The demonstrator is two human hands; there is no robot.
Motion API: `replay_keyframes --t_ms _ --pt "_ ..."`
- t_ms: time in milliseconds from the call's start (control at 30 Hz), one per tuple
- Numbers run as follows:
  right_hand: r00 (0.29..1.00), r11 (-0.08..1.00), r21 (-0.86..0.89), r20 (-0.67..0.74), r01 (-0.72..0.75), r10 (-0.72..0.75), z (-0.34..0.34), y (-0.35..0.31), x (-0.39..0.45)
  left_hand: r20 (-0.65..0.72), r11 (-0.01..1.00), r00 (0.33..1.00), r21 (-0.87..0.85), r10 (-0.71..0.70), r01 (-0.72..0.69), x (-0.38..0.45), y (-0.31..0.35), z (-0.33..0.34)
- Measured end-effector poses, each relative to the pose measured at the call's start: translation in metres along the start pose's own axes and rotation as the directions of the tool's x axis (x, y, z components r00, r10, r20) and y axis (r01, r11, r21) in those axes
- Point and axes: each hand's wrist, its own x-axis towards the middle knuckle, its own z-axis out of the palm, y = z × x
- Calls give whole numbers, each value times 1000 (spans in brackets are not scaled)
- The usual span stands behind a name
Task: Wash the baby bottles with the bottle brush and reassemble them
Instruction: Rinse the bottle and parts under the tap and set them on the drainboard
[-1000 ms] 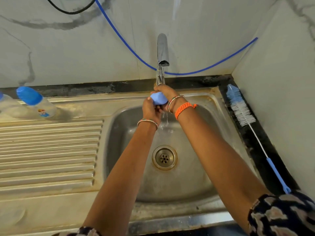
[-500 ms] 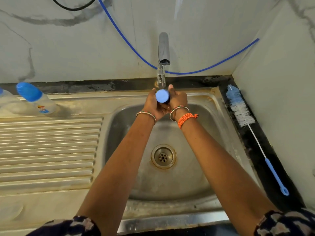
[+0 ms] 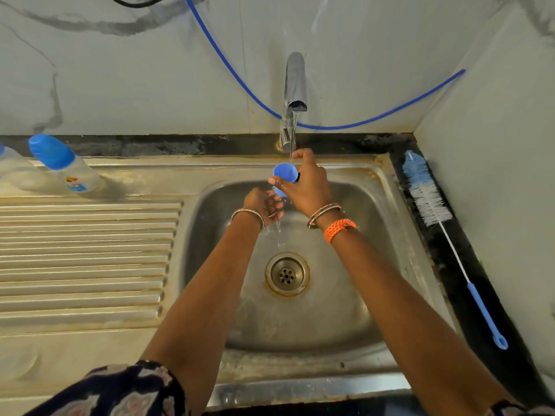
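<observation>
My right hand (image 3: 304, 183) grips a blue bottle cap (image 3: 284, 175) under the running tap (image 3: 295, 94), over the back of the steel sink (image 3: 345, 295). My left hand (image 3: 264, 203) sits just below and left of the cap with its fingers loosely spread in the falling water, holding nothing. A clear baby bottle with a blue cap (image 3: 64, 163) lies tilted on the draining board at the far left. The blue-and-white bottle brush (image 3: 432, 205) lies on the dark ledge to the right of the sink.
A second clear bottle (image 3: 12, 169) is partly cut off at the left edge. The ribbed draining board (image 3: 84, 256) fills the left side. A blue hose (image 3: 375, 118) hangs along the back wall. The drain (image 3: 286, 274) sits mid-basin. A wall closes the right side.
Both hands held the cap together under the tap before. Now my left hand has let go and dropped below it, while my right hand alone keeps the cap in the stream.
</observation>
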Motion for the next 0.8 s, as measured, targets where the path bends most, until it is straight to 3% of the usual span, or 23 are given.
replay_keyframes --t_ms 100,333,500,533,633,667,800 --pt "992 1000 5 -123 -7 8 9 12 -2 -22 1000 999 -7 -25 25 5 -4 -12" --pt "993 1000 21 -115 12 -9 30 25 -6 -20 993 999 -116 -32 30 8 2 -33" --pt "935 987 -3 -320 161 -154 30 19 -15 9 987 999 -157 -44 45 7 0 -37" --pt "943 991 2 -307 135 -128 34 26 -17 10 986 999 -163 -43 44 7 0 -39" --pt "994 992 -74 -37 -104 102 48 51 -21 4 983 998 -171 -61 61 7 -4 -44" --pt "993 991 -70 -33 -116 114 50 53 -22 7 984 998 -170 -60 60 7 -5 -47" --pt "948 994 88 -318 61 -30 42 24 -10 -1 980 999 -191 -51 49 12 -3 -61"
